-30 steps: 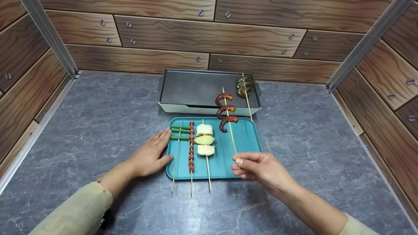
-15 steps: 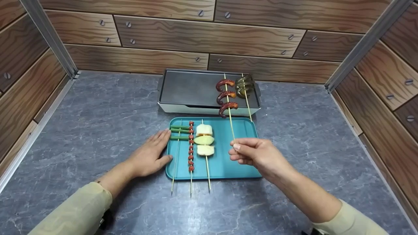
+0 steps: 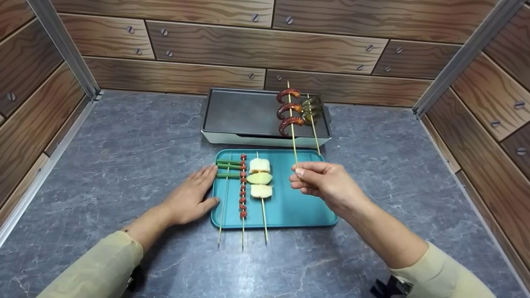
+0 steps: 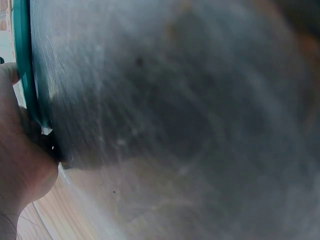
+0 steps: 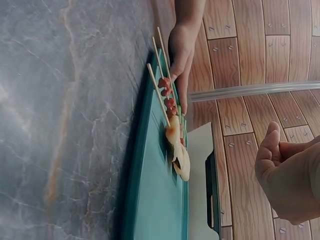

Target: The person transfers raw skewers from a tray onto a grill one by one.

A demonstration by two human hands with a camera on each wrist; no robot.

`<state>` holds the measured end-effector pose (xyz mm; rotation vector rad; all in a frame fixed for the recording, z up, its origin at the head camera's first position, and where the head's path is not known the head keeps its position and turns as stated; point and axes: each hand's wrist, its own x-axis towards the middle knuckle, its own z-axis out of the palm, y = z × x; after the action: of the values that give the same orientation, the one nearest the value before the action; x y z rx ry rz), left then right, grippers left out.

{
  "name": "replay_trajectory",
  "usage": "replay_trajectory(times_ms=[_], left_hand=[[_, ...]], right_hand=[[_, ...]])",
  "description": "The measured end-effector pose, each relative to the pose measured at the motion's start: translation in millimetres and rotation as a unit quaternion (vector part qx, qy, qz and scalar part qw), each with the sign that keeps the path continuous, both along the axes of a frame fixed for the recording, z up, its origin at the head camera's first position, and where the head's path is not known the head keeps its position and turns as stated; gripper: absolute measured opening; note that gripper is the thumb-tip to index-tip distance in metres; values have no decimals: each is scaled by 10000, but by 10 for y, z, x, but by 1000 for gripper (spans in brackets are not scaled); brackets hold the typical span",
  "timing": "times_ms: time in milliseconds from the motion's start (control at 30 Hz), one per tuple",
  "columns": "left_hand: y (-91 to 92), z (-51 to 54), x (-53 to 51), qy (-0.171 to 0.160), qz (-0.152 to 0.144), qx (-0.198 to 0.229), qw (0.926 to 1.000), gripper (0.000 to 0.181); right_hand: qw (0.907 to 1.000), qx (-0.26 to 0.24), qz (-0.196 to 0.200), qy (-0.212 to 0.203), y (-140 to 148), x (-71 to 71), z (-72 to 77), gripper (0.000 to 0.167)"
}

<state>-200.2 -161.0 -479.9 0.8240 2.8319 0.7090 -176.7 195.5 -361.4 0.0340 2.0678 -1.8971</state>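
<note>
Right fingers (image 3: 316, 167) pinching thin wooden skewer (image 3: 295, 150), glossy curled tentacles (image 3: 284, 109), left fingers (image 3: 203, 175) outstretched against smooth teal tray (image 3: 296, 209)

"What stood at the back?"
"A plank-patterned brown wall (image 3: 207, 39), dotted with grey screw heads (image 3: 289, 20)."
"And at either end of it?"
"Grey metal posts (image 3: 67, 47), slanting in the head view."
"Underneath?"
"A pale-veined, blue-grey tabletop (image 3: 157, 120); a whitish strip (image 3: 45, 173) edged its left side."

The grey table (image 3: 157, 128) bears a teal tray (image 3: 296, 211) and griddle (image 3: 244, 112)
</note>
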Motion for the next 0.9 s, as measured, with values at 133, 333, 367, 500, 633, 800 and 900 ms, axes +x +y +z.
replay_trajectory(times_ms=[133,333,367,500,633,800,900], left_hand=[[0,-8,-3,-6,9,-29,10000,82],[1,-1,4,-32,20,5,10000,82],[2,8,8,-26,9,34,10000,81],[1,-1,4,-32,23,40,10000,81],[5,-6,4,-51,42,12,10000,82],[8,-5,6,-55,40,-39,10000,82],[6,1,6,-34,31,-9,10000,82]], right_hand=[[10000,-57,-63,20,-8,-80,-2,38],[9997,-156,-160,-61,-18,-217,-18,39],[9997,-157,-186,-66,-20,-239,-21,38],[9995,-134,-268,-65,-29,-327,-27,40],[9993,-116,-331,-86,-31,-413,-27,40],[9990,-90,-405,-175,-35,-513,-35,39],[9988,-133,-423,-202,-36,-569,-47,40]])
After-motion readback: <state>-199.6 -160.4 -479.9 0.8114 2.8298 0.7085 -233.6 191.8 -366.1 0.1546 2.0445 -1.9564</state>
